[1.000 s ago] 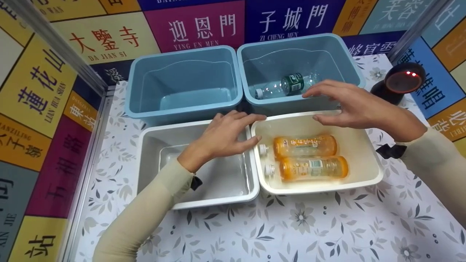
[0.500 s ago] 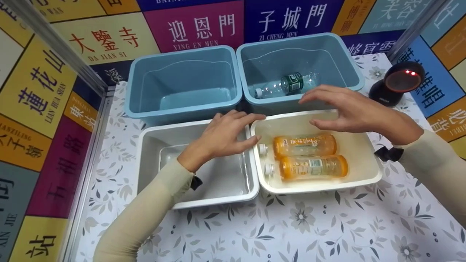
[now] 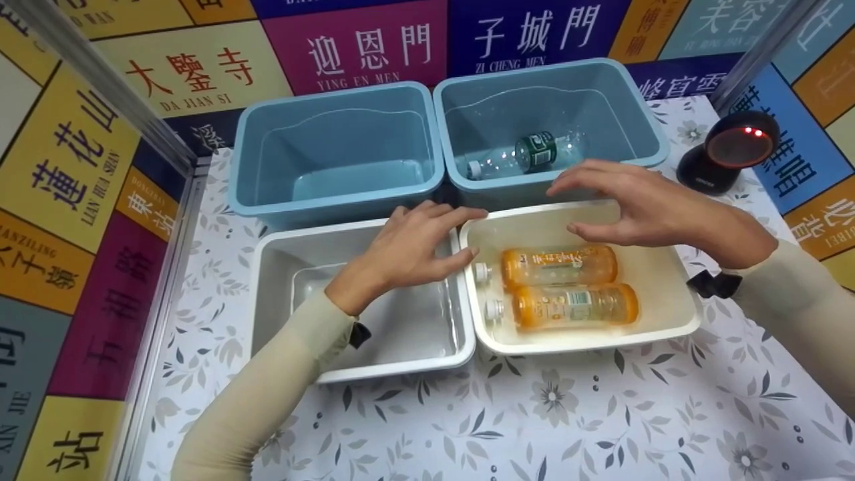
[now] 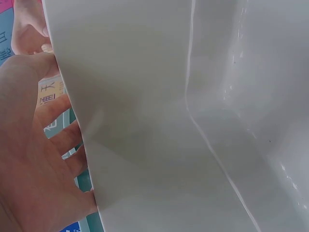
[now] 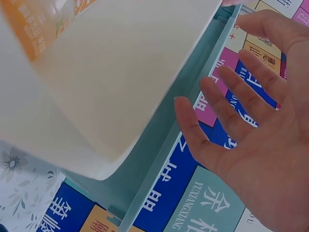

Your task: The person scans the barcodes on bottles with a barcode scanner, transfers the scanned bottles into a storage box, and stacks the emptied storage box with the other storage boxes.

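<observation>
The wall panels [image 3: 374, 47] behind read "DA JIAN SI", "YING EN MEN" and "ZI CHENG MEN"; the print on the bottles is too small or blurred to read. In the left wrist view the white bin [image 3: 407, 344] covers some fingertips of the left hand [image 3: 411, 252]; its sleeve is cut off at the bottom edge. Two orange bottles, the farther [image 3: 561, 267] and the nearer [image 3: 581, 306], lie side by side in the cream bin [image 3: 668, 294], long axes roughly along its near edge, caps toward its left edge. A clear bottle [image 3: 536, 149] with a green label lies near the near edge of the right blue bin [image 3: 588, 100], cap toward the near left corner. Both hands are open and hold nothing; the right hand [image 3: 644, 204] hovers over the cream bin's far edge.
</observation>
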### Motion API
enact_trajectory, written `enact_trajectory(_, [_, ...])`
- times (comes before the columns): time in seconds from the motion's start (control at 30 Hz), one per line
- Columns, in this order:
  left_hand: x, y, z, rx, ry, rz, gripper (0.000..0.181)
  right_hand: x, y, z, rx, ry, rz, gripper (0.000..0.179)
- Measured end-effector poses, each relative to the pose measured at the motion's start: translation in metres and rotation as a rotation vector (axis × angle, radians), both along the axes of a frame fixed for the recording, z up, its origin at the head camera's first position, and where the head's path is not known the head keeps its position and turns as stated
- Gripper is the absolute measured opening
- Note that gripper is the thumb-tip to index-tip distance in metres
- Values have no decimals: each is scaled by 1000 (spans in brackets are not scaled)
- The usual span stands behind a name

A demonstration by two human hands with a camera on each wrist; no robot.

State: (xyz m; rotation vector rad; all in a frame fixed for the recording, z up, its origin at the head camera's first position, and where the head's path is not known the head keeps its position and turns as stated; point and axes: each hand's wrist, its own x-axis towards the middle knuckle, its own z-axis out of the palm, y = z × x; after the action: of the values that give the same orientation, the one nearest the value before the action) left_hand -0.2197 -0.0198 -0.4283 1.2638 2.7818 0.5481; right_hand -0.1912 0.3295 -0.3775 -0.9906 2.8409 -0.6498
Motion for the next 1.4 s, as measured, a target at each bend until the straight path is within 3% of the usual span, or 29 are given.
enact_trajectory(0.67, [0,-1,-1,5,-5,2,54,5,-5,-7,33,-40,63,47])
enact_trajectory(0.97, [1,-1,0,4,-5,4,54,2,-12,-3,82,-122,59,47])
enact_trajectory(1.4, [1,0,0,-4,-8,6,53,-1,-27,-13,127,-178,114,52])
